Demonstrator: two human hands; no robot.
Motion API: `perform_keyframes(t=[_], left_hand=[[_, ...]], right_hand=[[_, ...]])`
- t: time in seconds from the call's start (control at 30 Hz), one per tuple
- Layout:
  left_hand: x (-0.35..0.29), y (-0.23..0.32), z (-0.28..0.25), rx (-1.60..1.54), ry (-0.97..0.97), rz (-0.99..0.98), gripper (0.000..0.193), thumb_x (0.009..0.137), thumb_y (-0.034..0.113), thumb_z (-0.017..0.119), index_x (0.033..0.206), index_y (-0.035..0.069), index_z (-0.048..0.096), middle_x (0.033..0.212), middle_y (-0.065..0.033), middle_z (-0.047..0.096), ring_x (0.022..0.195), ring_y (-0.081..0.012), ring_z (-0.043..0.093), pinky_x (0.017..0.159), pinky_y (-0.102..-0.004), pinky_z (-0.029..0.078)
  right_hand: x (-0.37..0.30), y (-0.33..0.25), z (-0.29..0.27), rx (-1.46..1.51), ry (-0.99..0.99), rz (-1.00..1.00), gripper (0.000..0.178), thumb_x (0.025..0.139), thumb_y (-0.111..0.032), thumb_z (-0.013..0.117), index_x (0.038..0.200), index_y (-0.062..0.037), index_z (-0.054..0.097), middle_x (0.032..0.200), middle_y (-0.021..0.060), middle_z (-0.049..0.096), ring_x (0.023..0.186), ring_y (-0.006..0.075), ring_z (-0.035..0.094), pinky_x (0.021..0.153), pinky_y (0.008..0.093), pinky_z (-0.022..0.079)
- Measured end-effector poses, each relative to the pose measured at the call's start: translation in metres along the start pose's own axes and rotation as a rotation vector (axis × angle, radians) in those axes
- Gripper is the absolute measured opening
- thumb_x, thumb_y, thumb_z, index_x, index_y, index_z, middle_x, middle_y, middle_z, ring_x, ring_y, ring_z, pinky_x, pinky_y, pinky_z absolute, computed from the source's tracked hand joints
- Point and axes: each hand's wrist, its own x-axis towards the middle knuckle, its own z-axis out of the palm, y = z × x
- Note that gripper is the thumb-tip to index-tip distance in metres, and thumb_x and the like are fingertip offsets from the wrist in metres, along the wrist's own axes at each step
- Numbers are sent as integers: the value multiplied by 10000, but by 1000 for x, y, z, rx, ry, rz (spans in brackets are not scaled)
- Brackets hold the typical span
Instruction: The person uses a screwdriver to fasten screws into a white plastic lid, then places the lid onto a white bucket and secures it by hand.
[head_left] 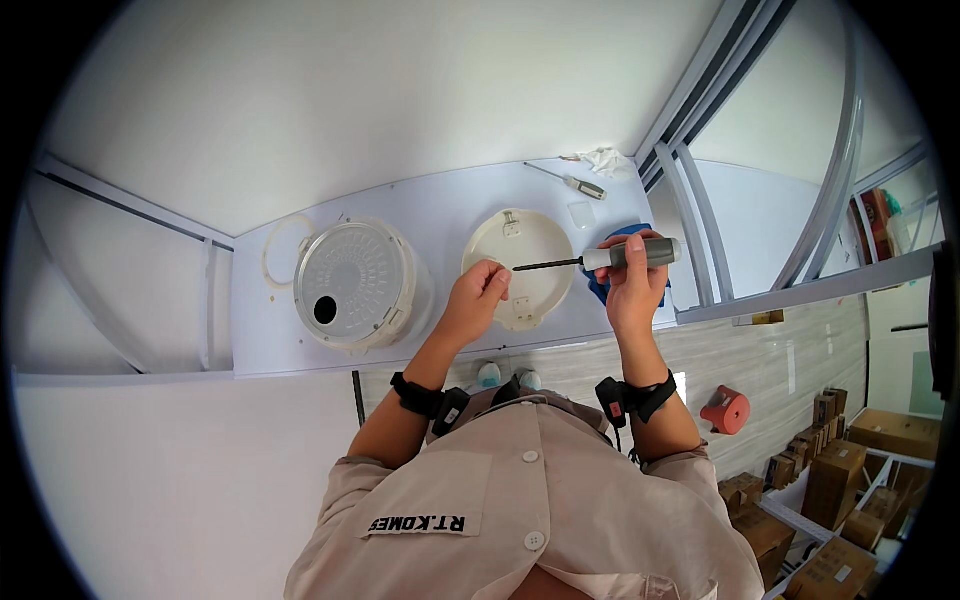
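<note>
A screwdriver with a grey and white handle is gripped in my right hand, its dark shaft pointing left. Close to its tip, my left hand has thumb and forefinger pinched together; anything between them is too small to make out. Below the shaft lies a round cream plastic cover with a raised rim and small brackets at its far and near edges. My left hand is over the cover's left side. Partly hidden behind my right hand is a blue object on the table.
Left on the white table stands a drum-shaped housing with a perforated metal top and a dark round hole. A pale ring lies beside it. Farther back are a second screwdriver, a small clear square piece and crumpled white tissue.
</note>
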Motion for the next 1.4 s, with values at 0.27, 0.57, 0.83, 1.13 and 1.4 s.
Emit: perform_keyframes(t=[0.27, 0.57, 0.83, 1.13, 1.4], left_hand=[[1, 21, 2, -257, -174, -229, 146, 1072, 157, 629, 1137, 28, 648, 1070, -84, 775, 561, -27, 398, 495, -219, 331], [4, 5, -9, -454, -47, -262, 121, 1001, 97, 721, 1096, 27, 697, 1025, -90, 775, 530, -15, 396, 464, -227, 296], [-5, 4, -2, -89, -117, 2, 78, 981, 87, 744, 1010, 15, 750, 901, -33, 771, 734, -50, 610, 674, -228, 495], [-12, 17, -4, 134, -110, 72, 94, 927, 90, 808, 961, 22, 752, 799, 4, 706, 691, -53, 557, 642, -243, 468], [-17, 23, -1, 221, -74, 167, 133, 901, 111, 838, 943, 24, 747, 737, -7, 647, 637, -68, 499, 584, -261, 426]], right_hand=[[0, 1, -1, -38, 5, 26, 330, 1050, -300, 684, 1160, -38, 516, 918, 167, 714, 626, 179, 636, 546, 303, 493], [1, 1, -4, -30, -11, 27, 354, 1043, -310, 696, 1173, -38, 511, 907, 165, 717, 623, 174, 638, 535, 289, 491], [3, 2, -3, -50, 16, 34, 348, 1046, -313, 691, 1175, -43, 514, 888, 163, 711, 592, 167, 616, 509, 277, 465], [5, -3, -6, -46, 24, 41, 308, 1044, -312, 688, 1141, -68, 527, 832, 122, 692, 558, 128, 562, 480, 262, 422], [3, 1, -10, -123, 26, 72, 289, 1041, -317, 693, 1130, -90, 538, 816, 87, 691, 585, 104, 566, 479, 247, 420]])
